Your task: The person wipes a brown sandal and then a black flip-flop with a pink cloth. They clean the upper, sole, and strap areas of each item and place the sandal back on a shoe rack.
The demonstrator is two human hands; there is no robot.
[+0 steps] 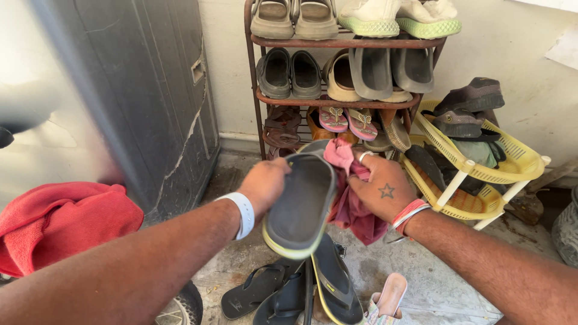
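Head camera, looking down: the biggest thing is a tall grey cabinet (162, 90) on the left, with a long crack in its side. Next to it, against the wall, stands a brown metal shoe rack (337, 42) full of slippers, sandals and white shoes. To the right of it a yellow plastic rack (518, 159) leans over, with dark shoes on top. A red towel (60, 222) lies low on the left, well apart from the hands. On the floor below the hands lies a pile of flip-flops (334, 283).

In the middle, up in the air, is one dark sandal (299, 201) with a yellow-green edge. Its flat bottom faces the camera. The left hand (265, 183) is closed on the sandal's left edge and holds it up. The right hand (382, 189) is closed on a dark pink rag (355, 210). The rag is bunched up and presses on the sandal's right side.

It looks like the sandal is being wiped, and the wiping is only part way, since the rag sits at one edge. To rub across the rest of the bottom, the left hand would need to hold tight so the sandal does not slip. The rag would need to stay flat on it.

Small things: a white band (244, 213) on the left wrist, red bands (409, 212) on the right wrist, and a ring (364, 155) on a right finger.
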